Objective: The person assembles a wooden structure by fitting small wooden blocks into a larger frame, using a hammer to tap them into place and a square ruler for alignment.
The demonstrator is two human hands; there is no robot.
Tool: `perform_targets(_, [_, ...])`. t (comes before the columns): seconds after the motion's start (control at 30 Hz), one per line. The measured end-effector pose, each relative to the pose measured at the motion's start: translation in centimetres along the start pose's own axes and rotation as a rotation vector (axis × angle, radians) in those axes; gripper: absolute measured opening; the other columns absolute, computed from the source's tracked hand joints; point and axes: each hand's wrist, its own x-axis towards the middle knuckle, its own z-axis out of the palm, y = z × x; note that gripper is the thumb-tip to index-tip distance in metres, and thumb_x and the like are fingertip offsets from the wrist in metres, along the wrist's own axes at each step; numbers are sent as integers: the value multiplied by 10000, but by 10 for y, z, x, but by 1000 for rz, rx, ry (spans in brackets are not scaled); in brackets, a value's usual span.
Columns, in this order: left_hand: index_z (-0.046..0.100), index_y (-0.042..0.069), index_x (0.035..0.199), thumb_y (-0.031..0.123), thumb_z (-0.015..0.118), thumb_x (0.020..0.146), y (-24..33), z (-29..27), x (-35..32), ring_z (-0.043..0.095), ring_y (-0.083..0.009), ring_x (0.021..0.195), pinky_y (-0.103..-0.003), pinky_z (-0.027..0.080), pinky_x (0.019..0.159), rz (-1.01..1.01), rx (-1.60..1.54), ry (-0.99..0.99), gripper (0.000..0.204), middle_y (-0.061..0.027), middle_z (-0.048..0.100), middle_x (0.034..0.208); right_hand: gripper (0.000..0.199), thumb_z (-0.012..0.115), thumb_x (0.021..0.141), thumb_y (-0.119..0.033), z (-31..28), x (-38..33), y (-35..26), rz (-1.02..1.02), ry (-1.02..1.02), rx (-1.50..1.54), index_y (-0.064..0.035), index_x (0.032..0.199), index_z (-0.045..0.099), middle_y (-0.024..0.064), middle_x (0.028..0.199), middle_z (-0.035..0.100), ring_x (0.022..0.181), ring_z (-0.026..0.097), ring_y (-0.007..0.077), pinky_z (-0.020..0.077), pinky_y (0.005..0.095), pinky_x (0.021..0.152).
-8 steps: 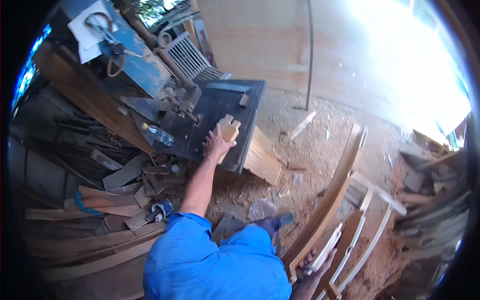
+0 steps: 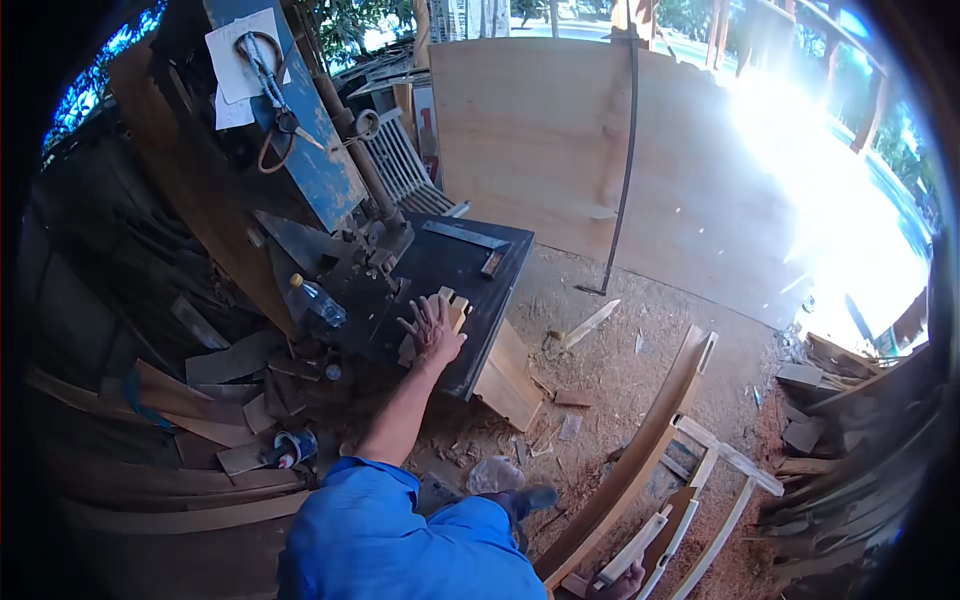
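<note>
My left hand (image 2: 432,332) reaches forward and lies on a pale notched wooden block (image 2: 455,303), fingers spread over it. The block rests on the black table (image 2: 470,262) of a band saw (image 2: 320,170), near the table's front edge. My right hand (image 2: 630,580) shows only partly at the bottom edge, against the lower end of a long curved wooden frame (image 2: 650,440) that leans toward me. Its fingers are hidden.
A metal square (image 2: 465,236) lies at the back of the saw table and a plastic bottle (image 2: 315,303) at its left. Offcuts pile up left and right. A plywood sheet (image 2: 560,140) stands behind. Sawdust and scraps cover the floor (image 2: 600,360).
My left hand has flattened onto the block, which now sits lower under my palm on the saw table. The right hand stays by the curved frame.
</note>
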Motion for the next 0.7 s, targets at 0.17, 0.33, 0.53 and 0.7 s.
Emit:
perform_targets(0.17, [430,21,1453,378,717,885,115,18,-75,511,-325,1278,-494,435,1014,661,-577,-232,730,-211,486,1396,540,585,941,-357,-21,25,-18,-287,-44,6,1,1322,454,134,930,619,722,655,247,567,374,579])
perform_targets(0.33, [480,-27,1401,258,552,1047,216,-20,-227,671,-204,1050,-342,539,887,662,-810,-1815,460,-146,628,1217,552,640,933,-244,27,45,-48,-284,-85,-54,26,1382,466,133,1107,631,918,685,226,601,360,777])
perform_targets(0.53, [466,-15,1383,307,400,1095,253,-16,-299,687,-276,1040,-451,546,971,-25,-940,-2461,436,-176,636,1208,562,739,878,-21,38,50,-63,-249,208,226,79,1354,458,161,1180,645,1055,659,210,561,349,927])
perform_targets(0.7, [532,44,1322,272,486,1073,277,4,-320,679,-241,959,-398,558,883,-208,-826,-2633,341,-130,668,1147,541,783,836,-31,11,40,-67,-302,319,209,47,1290,499,133,1173,639,1050,651,202,552,360,932])
